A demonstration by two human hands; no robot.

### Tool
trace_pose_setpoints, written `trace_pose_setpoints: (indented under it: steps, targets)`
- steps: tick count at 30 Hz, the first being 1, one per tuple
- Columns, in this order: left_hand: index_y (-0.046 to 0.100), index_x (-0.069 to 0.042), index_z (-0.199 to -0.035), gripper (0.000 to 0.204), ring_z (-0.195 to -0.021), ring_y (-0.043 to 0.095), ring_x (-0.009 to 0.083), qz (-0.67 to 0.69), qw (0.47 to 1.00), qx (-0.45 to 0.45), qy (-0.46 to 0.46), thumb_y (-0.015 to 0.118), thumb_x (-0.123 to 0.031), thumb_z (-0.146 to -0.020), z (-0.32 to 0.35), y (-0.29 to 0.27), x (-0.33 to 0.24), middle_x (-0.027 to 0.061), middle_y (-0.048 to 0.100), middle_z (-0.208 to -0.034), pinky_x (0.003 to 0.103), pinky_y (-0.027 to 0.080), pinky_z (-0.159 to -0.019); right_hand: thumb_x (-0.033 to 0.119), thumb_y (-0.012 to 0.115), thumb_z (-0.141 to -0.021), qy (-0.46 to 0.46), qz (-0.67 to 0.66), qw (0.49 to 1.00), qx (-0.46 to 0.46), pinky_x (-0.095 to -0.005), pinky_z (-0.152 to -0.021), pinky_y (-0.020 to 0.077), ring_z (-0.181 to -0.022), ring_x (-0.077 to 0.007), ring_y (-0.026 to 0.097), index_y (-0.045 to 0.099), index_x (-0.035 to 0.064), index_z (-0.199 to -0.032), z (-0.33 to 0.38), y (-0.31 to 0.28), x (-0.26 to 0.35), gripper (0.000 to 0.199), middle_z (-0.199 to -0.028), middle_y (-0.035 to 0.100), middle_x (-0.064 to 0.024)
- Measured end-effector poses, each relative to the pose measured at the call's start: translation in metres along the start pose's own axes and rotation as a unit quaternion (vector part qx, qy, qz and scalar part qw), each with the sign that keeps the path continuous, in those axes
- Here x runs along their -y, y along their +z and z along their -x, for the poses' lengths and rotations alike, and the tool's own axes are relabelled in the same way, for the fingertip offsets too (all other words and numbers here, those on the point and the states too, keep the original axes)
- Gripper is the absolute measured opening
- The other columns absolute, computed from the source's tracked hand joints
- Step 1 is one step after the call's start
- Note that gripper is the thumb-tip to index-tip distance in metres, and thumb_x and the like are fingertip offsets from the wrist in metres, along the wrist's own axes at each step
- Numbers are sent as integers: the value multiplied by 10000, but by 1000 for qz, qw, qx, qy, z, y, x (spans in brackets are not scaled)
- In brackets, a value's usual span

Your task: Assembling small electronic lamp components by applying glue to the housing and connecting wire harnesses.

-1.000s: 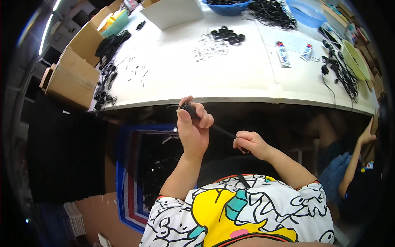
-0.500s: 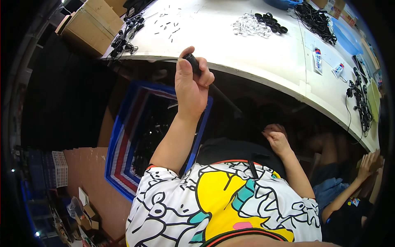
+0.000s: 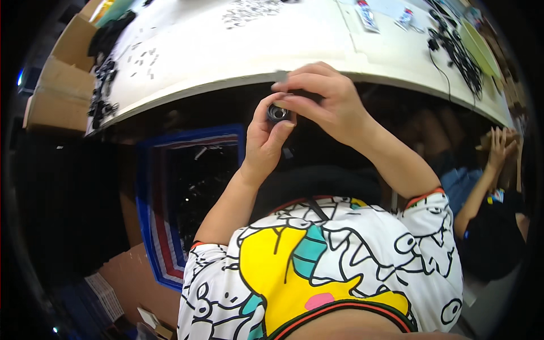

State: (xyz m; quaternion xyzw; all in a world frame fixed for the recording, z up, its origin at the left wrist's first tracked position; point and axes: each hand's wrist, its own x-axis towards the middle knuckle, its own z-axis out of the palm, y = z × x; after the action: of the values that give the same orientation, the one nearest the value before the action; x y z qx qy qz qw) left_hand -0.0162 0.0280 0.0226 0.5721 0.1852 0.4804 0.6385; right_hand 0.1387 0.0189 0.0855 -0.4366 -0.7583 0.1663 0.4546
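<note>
My left hand [image 3: 262,141] is wrapped round a short black cylindrical part [image 3: 277,114], held just off the table's near edge. Its hollow end faces up, and a shiny metal ring shows inside. From the right comes my right hand [image 3: 334,105], its thumb by the rim of the cylinder. A small grey piece [image 3: 281,76], blurred by motion, shows at its fingertips; I cannot make out its kind.
The white table [image 3: 209,59] carries small scattered pieces [image 3: 144,59], white tubes [image 3: 367,17] and black cables [image 3: 459,56]. A blue striped crate [image 3: 141,209] stands below on the left, with a cardboard box [image 3: 59,96] beyond. Another person's hand [image 3: 498,148] is at far right.
My right hand has come up from the lower right to the cylinder. My left hand has lowered and turned it so its hollow end shows. The view has shifted right.
</note>
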Motion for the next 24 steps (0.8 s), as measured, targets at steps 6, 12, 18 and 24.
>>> trace_pose_setpoints:
  steps: [6, 12, 18, 24]
  targets:
    - [388, -12, -1139, 330, -767, 423, 68, 17, 998, 41, -51, 515, -79, -842, 18, 10, 36, 3, 473, -887, 188, 361, -702, 77, 573, -801, 127, -243, 961, -23, -202, -573, 459, -670, -103, 559, 601, -5, -863, 18, 11, -12, 107, -817, 579, -58]
    - [393, -24, -1145, 335, -739, 431, 50, 52, 994, 18, -92, 525, -110, -849, 21, 4, 44, 8, 488, -878, 171, 361, -651, 153, 604, -781, 106, -163, 981, -12, -240, -619, 470, -697, -141, 586, 631, 19, -829, 35, 18, -25, 145, -779, 597, -65]
    - [407, -22, -1123, 317, -763, 442, 64, 27, 995, 53, -80, 531, -86, -839, 24, 8, 51, 6, 489, -892, 199, 377, -694, 111, 621, -773, 38, -199, 977, -67, -220, -601, 458, -695, -123, 582, 627, 24, -812, 30, 17, -24, 96, -774, 623, -58]
    - [413, -33, -1148, 477, -965, 483, 136, -40, 989, 95, -103, 626, -29, -721, 19, -3, 41, 59, 487, -1010, 257, 383, -857, 141, 610, -773, 144, -174, 971, 75, -246, -518, 450, -599, -148, 599, 615, 37, -852, 24, 6, -19, 130, -737, 632, -78]
